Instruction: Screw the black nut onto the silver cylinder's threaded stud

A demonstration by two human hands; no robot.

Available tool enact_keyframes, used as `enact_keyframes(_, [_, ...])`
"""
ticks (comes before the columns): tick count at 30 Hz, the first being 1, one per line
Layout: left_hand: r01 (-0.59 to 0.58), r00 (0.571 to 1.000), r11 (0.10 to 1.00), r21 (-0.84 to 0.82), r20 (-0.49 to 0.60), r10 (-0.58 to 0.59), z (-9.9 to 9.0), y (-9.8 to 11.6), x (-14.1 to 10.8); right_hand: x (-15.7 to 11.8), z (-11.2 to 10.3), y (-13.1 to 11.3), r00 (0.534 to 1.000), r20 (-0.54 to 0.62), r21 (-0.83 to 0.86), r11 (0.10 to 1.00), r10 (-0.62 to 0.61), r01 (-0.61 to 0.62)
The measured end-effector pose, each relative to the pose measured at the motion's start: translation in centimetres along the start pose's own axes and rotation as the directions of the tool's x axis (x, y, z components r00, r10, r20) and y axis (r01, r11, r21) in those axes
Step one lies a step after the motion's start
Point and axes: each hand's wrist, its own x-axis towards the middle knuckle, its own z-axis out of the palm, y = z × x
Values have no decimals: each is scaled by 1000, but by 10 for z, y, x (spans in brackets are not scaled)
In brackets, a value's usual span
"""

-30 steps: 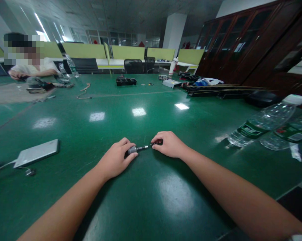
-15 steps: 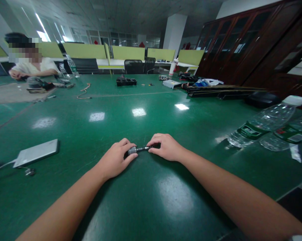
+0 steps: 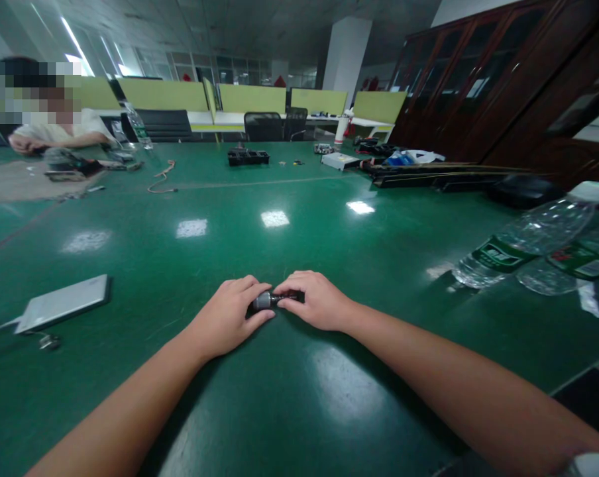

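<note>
My left hand (image 3: 230, 311) rests on the green table, its thumb and fingers closed round a short grey cylinder (image 3: 262, 301) with a dark end. From the cylinder's right side a thin dark rod (image 3: 278, 298) sticks out. Close by on the right, my right hand (image 3: 317, 301) pinches this rod between thumb and fingertips, right up against the cylinder. The fingers cover much of the rod, so its exact kind and its far end cannot be made out.
A silver flat box with a white cable (image 3: 63, 305) lies to the left, a small metal piece (image 3: 49, 342) below it. Clear water bottles (image 3: 503, 255) stand at the right. A black tray (image 3: 248, 157) and dark long strips (image 3: 403, 173) lie farther back. Another person (image 3: 61, 129) sits at far left.
My right hand has slid left along the rod, closer to the grey cylinder, so less of the rod shows. My left hand has stayed nearly in place. The view has shifted slightly.
</note>
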Motion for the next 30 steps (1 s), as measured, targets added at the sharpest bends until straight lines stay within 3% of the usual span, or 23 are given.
enact_keyframes(11, [43,999,999,16,-30,-43,1,6,2,4,5,3,999,-30,10,999,-34,34])
enact_keyframes(30, [23,999,1000,11,-33,-22,0,4,0,2,-2,3,998,18,-4,998,-56,56])
